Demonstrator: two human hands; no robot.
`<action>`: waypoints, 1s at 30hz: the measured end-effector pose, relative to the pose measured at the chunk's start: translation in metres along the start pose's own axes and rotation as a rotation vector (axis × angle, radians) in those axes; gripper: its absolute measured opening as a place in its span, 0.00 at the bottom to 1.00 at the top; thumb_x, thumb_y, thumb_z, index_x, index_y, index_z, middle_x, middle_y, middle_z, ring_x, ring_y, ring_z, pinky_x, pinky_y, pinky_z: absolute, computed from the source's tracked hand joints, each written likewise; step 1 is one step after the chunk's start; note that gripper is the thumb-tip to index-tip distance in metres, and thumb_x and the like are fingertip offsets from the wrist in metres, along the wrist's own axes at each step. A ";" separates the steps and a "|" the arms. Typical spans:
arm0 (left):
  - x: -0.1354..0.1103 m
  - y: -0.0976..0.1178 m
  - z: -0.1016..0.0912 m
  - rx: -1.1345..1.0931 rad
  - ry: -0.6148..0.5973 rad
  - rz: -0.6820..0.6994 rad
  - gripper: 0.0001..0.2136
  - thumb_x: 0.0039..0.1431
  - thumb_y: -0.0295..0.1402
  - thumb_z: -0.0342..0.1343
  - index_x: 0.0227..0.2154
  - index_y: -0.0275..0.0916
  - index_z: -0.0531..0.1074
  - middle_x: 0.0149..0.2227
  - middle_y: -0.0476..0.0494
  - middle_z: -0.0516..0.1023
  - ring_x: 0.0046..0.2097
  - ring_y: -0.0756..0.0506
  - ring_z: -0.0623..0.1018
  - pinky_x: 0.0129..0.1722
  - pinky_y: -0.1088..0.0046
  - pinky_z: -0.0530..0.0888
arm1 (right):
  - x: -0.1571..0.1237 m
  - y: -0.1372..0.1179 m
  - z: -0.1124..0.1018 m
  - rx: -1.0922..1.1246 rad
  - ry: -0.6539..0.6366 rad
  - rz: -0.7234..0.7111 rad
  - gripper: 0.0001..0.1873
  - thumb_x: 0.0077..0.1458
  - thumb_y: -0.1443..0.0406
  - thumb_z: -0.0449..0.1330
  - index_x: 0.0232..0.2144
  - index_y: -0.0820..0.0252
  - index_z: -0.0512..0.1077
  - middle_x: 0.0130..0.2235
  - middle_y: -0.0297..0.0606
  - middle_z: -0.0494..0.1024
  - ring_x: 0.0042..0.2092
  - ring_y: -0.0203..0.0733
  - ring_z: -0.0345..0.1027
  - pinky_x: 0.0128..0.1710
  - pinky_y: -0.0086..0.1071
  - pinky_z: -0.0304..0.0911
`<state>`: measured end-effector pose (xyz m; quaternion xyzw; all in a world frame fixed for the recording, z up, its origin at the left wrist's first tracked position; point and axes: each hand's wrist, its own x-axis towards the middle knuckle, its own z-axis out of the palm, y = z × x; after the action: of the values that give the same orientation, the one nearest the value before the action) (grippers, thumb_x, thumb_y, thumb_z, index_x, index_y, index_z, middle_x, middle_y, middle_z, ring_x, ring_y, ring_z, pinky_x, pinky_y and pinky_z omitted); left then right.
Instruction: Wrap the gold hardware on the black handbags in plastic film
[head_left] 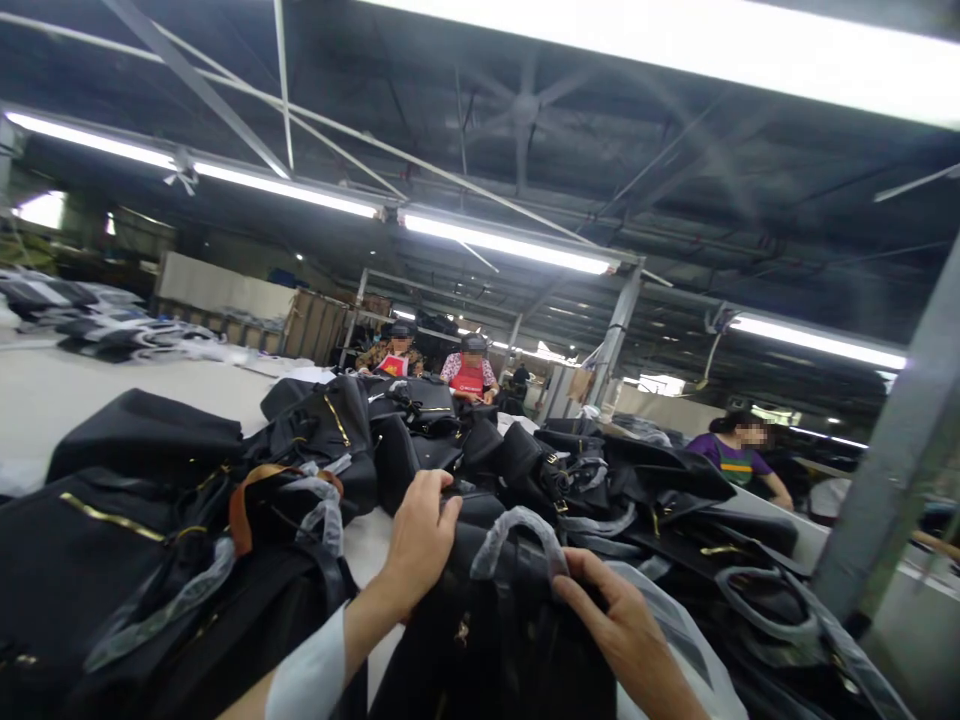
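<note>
A black bag (517, 640) with a gold-coloured fitting stands right in front of me. Its arched handle (517, 525) is wrapped in clear plastic. My right hand (619, 610) pinches the right end of that handle between thumb and fingers. At the bag's upper left edge, my left hand (421, 535) has its fingers curled over and closed on the bag; what lies under the fingertips is hidden. Close to my left forearm lies another black bag (105, 560) with a gold zip, and near it a brown strap (241, 510).
Black bags (427, 400) are heaped across the white table (172, 385). Clear plastic (675, 620) lies right of my right hand. A metal post (892, 450) rises at the right. Two people in red aprons (469, 378) sit beyond the heap; another person (731, 455) is at the right.
</note>
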<state>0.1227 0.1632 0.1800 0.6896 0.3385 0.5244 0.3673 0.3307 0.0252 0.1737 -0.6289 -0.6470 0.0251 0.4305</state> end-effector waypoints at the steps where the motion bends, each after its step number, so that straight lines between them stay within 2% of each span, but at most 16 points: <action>1: -0.009 0.007 -0.006 0.038 -0.010 0.058 0.05 0.59 0.26 0.51 0.35 0.42 0.69 0.39 0.46 0.73 0.46 0.42 0.72 0.49 0.66 0.64 | -0.001 0.000 -0.001 -0.011 -0.007 -0.002 0.14 0.61 0.54 0.58 0.41 0.54 0.76 0.40 0.34 0.83 0.42 0.48 0.77 0.43 0.34 0.70; 2: -0.018 0.012 -0.011 0.105 -0.052 0.113 0.05 0.61 0.27 0.49 0.33 0.42 0.69 0.37 0.45 0.74 0.43 0.42 0.73 0.45 0.66 0.65 | -0.001 0.000 -0.001 -0.022 -0.007 -0.004 0.13 0.61 0.54 0.58 0.41 0.54 0.76 0.40 0.34 0.83 0.43 0.47 0.77 0.44 0.33 0.70; 3: -0.028 0.015 -0.015 0.267 -0.145 0.157 0.08 0.63 0.29 0.46 0.31 0.42 0.68 0.35 0.45 0.75 0.40 0.41 0.75 0.41 0.66 0.65 | 0.000 -0.001 -0.001 -0.033 -0.006 -0.009 0.13 0.61 0.55 0.58 0.41 0.54 0.76 0.40 0.34 0.83 0.43 0.47 0.77 0.45 0.33 0.70; 6: -0.056 0.011 -0.013 0.652 -0.355 0.113 0.11 0.65 0.33 0.45 0.29 0.42 0.69 0.33 0.41 0.79 0.38 0.38 0.79 0.36 0.65 0.66 | 0.001 -0.002 0.000 -0.041 0.036 -0.024 0.12 0.60 0.55 0.59 0.40 0.53 0.76 0.40 0.34 0.82 0.44 0.47 0.76 0.45 0.33 0.69; 10: -0.080 -0.010 0.007 0.845 -0.388 -0.001 0.06 0.63 0.34 0.51 0.35 0.39 0.71 0.38 0.36 0.82 0.43 0.33 0.81 0.36 0.64 0.69 | 0.000 -0.003 0.002 0.002 0.115 -0.026 0.14 0.63 0.55 0.56 0.43 0.56 0.76 0.45 0.39 0.81 0.47 0.48 0.74 0.48 0.35 0.67; 13: -0.087 -0.019 0.016 0.882 -0.355 -0.042 0.08 0.64 0.30 0.46 0.36 0.39 0.71 0.37 0.36 0.82 0.42 0.34 0.82 0.35 0.65 0.68 | -0.006 -0.007 -0.001 0.022 0.107 -0.011 0.15 0.65 0.57 0.54 0.45 0.57 0.76 0.46 0.41 0.81 0.48 0.47 0.73 0.49 0.36 0.66; 16: -0.083 -0.029 0.016 0.768 -0.352 -0.105 0.11 0.63 0.32 0.43 0.30 0.41 0.70 0.29 0.40 0.81 0.35 0.36 0.81 0.31 0.67 0.64 | -0.010 -0.012 -0.007 0.036 0.079 -0.007 0.17 0.67 0.58 0.51 0.45 0.58 0.77 0.46 0.42 0.81 0.48 0.47 0.74 0.49 0.38 0.67; 19: -0.072 -0.049 0.014 0.449 -0.366 -0.130 0.15 0.58 0.43 0.46 0.20 0.43 0.62 0.20 0.49 0.70 0.27 0.42 0.75 0.27 0.71 0.61 | -0.012 -0.009 -0.022 0.027 0.112 0.034 0.18 0.65 0.57 0.51 0.46 0.58 0.77 0.47 0.42 0.81 0.50 0.47 0.73 0.52 0.39 0.65; 21: -0.065 -0.061 0.013 0.210 -0.410 -0.166 0.22 0.50 0.55 0.50 0.16 0.43 0.58 0.17 0.53 0.61 0.23 0.47 0.68 0.23 0.73 0.59 | -0.015 -0.002 -0.042 0.010 0.151 0.079 0.18 0.63 0.55 0.54 0.45 0.57 0.77 0.48 0.41 0.81 0.51 0.48 0.71 0.55 0.41 0.63; 24: -0.061 -0.069 0.012 -0.045 -0.527 -0.377 0.28 0.39 0.64 0.56 0.15 0.41 0.61 0.13 0.57 0.57 0.16 0.52 0.60 0.16 0.77 0.53 | -0.031 0.016 -0.080 0.006 0.207 0.177 0.18 0.59 0.53 0.57 0.44 0.57 0.78 0.47 0.41 0.81 0.50 0.49 0.72 0.55 0.43 0.63; 27: -0.064 -0.066 0.009 -0.231 -0.571 -0.590 0.28 0.38 0.62 0.61 0.21 0.38 0.70 0.12 0.54 0.65 0.13 0.54 0.60 0.13 0.81 0.54 | -0.064 0.037 -0.115 0.032 0.245 0.313 0.21 0.56 0.50 0.59 0.42 0.58 0.78 0.44 0.42 0.81 0.47 0.50 0.73 0.51 0.43 0.67; 30: -0.067 -0.070 0.009 -0.370 -0.539 -0.687 0.24 0.36 0.54 0.69 0.25 0.37 0.73 0.14 0.51 0.71 0.12 0.54 0.64 0.11 0.82 0.59 | -0.106 0.055 -0.135 0.071 0.254 0.454 0.25 0.54 0.47 0.59 0.42 0.60 0.77 0.43 0.44 0.81 0.43 0.51 0.76 0.44 0.43 0.71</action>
<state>0.1104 0.1394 0.0864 0.5721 0.3403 0.2265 0.7110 0.4370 -0.1202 0.1712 -0.7406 -0.4286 0.0646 0.5135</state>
